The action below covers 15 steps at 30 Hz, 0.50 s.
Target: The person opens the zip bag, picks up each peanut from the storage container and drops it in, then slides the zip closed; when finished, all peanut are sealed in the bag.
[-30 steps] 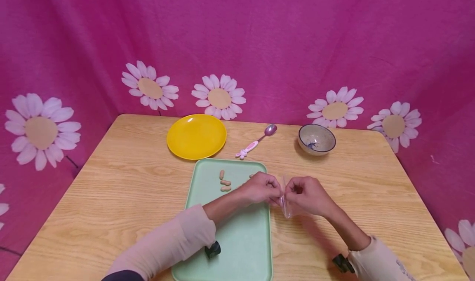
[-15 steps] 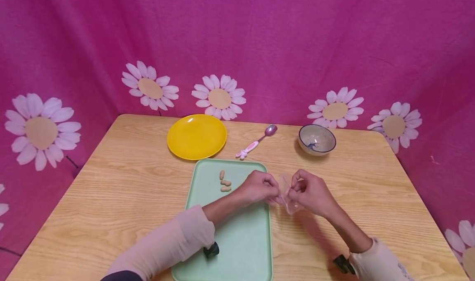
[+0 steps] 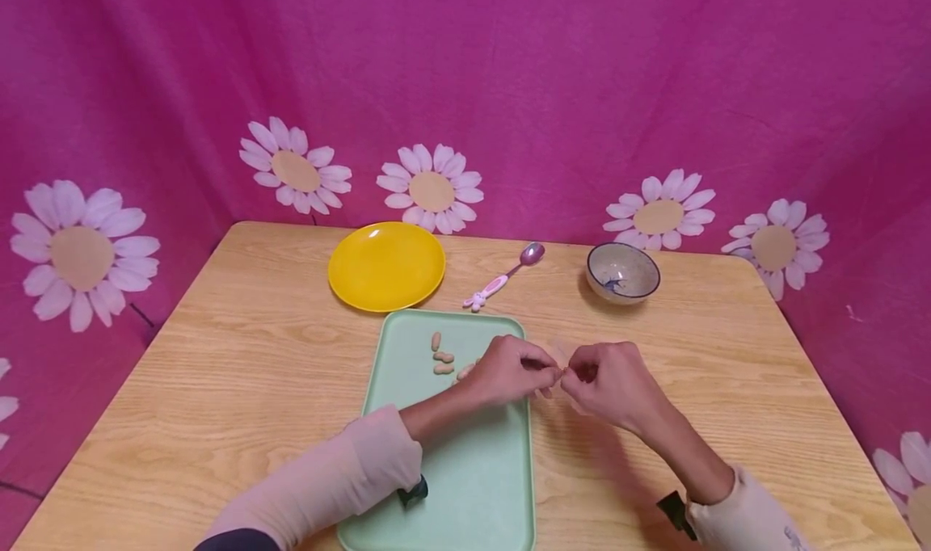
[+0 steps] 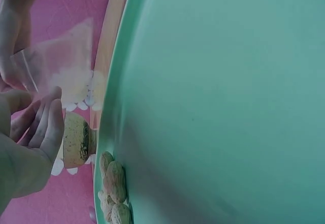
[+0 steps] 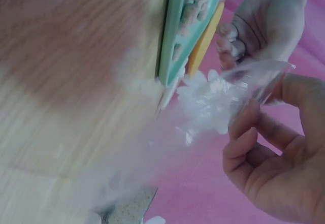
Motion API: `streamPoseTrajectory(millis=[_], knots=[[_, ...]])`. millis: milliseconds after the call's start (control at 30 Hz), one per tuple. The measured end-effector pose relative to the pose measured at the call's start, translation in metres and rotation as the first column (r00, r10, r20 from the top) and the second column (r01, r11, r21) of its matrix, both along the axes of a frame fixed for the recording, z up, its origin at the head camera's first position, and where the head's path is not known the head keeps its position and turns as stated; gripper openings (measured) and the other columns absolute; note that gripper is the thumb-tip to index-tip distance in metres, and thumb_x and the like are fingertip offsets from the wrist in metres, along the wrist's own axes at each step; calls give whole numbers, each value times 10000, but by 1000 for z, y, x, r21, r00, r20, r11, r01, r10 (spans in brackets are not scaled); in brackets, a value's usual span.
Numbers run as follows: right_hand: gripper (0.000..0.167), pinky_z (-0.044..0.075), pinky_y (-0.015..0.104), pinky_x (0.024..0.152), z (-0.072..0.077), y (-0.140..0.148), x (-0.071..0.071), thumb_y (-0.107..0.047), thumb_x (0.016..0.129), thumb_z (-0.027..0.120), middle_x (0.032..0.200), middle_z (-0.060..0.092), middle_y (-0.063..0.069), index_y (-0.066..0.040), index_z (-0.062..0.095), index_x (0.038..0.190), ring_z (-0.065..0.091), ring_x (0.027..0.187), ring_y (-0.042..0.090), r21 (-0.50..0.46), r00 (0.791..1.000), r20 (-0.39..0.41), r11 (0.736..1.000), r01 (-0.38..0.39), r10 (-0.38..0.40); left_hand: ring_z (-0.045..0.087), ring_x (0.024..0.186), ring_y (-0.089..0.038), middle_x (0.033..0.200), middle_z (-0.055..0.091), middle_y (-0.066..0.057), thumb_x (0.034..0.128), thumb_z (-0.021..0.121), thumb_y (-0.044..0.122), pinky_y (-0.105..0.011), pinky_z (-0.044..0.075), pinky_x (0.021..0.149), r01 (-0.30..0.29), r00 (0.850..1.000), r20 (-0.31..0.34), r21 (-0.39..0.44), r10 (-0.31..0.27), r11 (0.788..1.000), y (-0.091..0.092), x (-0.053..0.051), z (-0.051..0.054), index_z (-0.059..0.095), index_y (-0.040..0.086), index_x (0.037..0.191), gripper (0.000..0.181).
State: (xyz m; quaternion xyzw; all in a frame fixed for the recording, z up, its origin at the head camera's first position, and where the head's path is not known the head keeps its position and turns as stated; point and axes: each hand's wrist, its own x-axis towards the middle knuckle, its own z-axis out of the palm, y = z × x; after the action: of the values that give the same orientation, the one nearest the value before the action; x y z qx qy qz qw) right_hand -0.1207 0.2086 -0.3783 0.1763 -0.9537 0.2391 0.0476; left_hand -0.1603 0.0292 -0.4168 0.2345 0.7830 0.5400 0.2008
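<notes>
A clear plastic bag point(image 5: 203, 102) hangs between the two hands, over the table just right of the green tray point(image 3: 473, 470). The left hand point(image 3: 509, 371) pinches one side of its top edge above the tray's right rim. Close beside it, the right hand point(image 3: 614, 381) pinches the other side between thumb and fingers. In the left wrist view the bag point(image 4: 66, 64) is thin and see-through, with nothing visible inside. Several peanuts point(image 3: 443, 357) lie on the tray, some partly hidden behind the left hand; a cluster of peanuts point(image 4: 116, 182) shows near the rim in the left wrist view.
A yellow plate point(image 3: 387, 267) stands behind the tray at the left. A spoon with a pink rabbit handle point(image 3: 496, 285) lies behind the tray, and a patterned bowl point(image 3: 622, 274) stands at the back right. A pink curtain with daisies surrounds the wooden table point(image 3: 240, 373).
The fingertips of both hands have come closer together at the bag's edge, after the right hand's fingers shifted along it. The tray, plate, spoon and bowl have stayed in place.
</notes>
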Motion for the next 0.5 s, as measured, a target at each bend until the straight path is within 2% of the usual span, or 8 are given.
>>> streamPoseTrajectory(millis=[200, 300, 400, 500], knots=[[85, 366, 188, 489, 10, 5, -2, -47, 729, 642, 590, 539, -61, -122, 665, 699, 427, 550, 53, 31, 1000, -6, 1000, 2, -2, 675, 667, -105, 754, 714, 2, 848, 711, 162, -194, 514, 585, -28, 999, 19, -28, 28, 999, -1, -1, 2, 735, 75, 944, 132], [104, 358, 181, 487, 12, 8, -5, -39, 714, 625, 583, 530, -68, -128, 655, 671, 418, 541, 34, 29, 997, -72, 999, -27, 29, 682, 674, -126, 758, 711, 18, 838, 721, 154, -195, 522, 603, -27, 999, 32, -39, 28, 999, -3, -2, 1, 730, 66, 959, 150], [83, 367, 175, 492, 11, 13, -8, -109, 737, 667, 587, 520, -85, -136, 645, 663, 418, 536, 19, 34, 983, -159, 995, -90, 94, 689, 674, -133, 766, 716, 6, 836, 719, 132, -197, 524, 607, -17, 999, 36, -31, 18, 999, -5, -4, 0, 726, 57, 970, 153], [170, 415, 185, 529, 8, 19, -10, -252, 731, 759, 665, 532, -96, -149, 627, 701, 456, 585, 18, 61, 963, -213, 986, -158, 167, 692, 680, -138, 773, 716, -4, 840, 711, 107, -193, 517, 604, -5, 1000, 30, -19, 6, 1000, -7, -6, -1, 723, 50, 974, 147]])
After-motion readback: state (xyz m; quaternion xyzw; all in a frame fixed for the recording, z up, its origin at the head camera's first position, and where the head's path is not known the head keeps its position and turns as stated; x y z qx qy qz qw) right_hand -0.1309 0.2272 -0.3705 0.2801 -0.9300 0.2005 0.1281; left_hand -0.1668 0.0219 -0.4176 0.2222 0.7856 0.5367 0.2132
